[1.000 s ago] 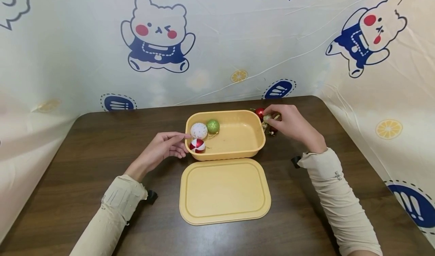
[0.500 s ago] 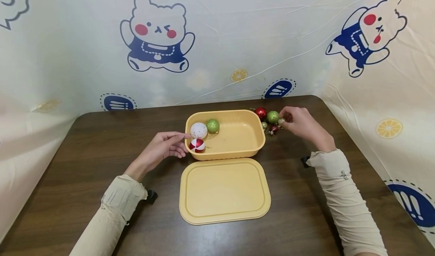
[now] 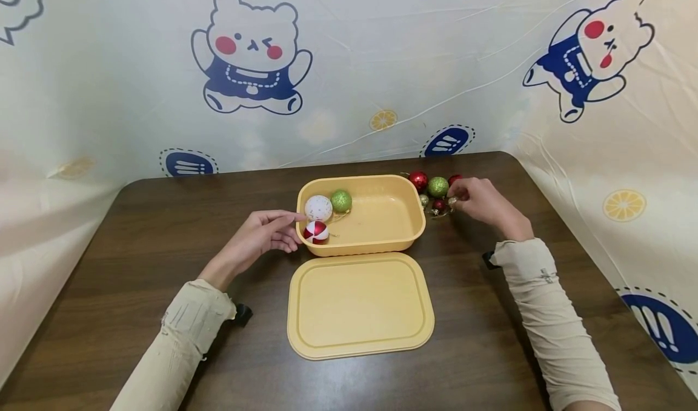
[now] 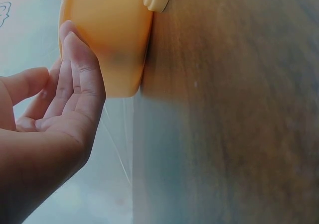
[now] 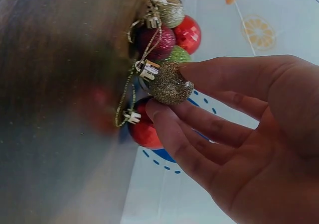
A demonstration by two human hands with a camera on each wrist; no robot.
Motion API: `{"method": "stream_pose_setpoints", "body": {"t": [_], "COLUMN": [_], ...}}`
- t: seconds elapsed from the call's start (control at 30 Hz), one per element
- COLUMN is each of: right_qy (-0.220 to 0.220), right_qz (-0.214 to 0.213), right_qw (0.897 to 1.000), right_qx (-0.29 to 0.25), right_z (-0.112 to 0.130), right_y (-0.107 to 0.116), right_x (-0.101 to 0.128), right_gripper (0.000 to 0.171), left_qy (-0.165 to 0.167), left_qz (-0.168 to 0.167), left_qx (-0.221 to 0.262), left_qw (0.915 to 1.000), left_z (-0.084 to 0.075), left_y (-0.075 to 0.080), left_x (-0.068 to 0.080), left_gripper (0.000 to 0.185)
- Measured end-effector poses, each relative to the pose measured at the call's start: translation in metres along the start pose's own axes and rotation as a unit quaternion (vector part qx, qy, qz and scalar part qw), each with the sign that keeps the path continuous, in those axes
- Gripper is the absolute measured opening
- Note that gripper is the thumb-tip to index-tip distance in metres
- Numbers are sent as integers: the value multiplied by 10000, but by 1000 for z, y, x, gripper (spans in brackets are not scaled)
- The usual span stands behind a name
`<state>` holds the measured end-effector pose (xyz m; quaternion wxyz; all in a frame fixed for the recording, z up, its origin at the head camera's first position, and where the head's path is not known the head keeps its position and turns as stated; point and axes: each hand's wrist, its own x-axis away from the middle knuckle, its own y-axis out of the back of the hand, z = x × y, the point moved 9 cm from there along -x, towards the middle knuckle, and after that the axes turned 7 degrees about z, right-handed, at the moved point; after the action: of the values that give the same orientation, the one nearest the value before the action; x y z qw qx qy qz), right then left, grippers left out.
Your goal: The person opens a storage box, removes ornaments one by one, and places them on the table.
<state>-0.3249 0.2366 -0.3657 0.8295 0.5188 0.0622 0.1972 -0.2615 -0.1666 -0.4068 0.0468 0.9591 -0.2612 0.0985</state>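
My right hand (image 3: 482, 202) pinches a small gold glitter bauble (image 5: 171, 87) between thumb and fingers, at the right of a bauble cluster. Its metal cap and gold string show in the right wrist view. Around it lie a shiny red bauble (image 3: 418, 181), a green glitter bauble (image 3: 438, 187), a dark red one (image 5: 158, 41), another gold one (image 5: 171, 11) and a red one (image 5: 147, 134) partly behind my fingers. At the box's left end is my left hand (image 3: 267, 232), fingers loosely extended, index tip at the rim of the yellow box (image 3: 376, 248).
Inside the box sit a white speckled bauble (image 3: 319, 208), a green glitter bauble (image 3: 341, 201) and a red-and-white one (image 3: 316, 232), all towards the left. A flat yellow lid (image 3: 361, 305) lies in front of the box on the dark wooden table (image 3: 163, 235). Patterned cloth (image 3: 349, 65) hangs behind.
My right hand has carried the gold bauble rightward off the green one, then slightly nearer the front. The green bauble and a red one behind came into sight. My left hand stays put.
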Motion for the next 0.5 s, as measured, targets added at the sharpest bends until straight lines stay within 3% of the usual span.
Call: {"method": "stream_pose_setpoints", "body": {"t": [0.5], "right_qy": [29], "right_qz": [45], "right_qw": [10000], "right_qx": [29], "right_z": [-5], "right_y": [-5], "right_x": [-3], "right_gripper": [20], "left_qy": [-26], "left_qz": [4], "left_qx": [-8], "left_qw": [10000], "left_z": [-1], "left_y": [-1], "left_x": [0], "left_gripper": [43]}}
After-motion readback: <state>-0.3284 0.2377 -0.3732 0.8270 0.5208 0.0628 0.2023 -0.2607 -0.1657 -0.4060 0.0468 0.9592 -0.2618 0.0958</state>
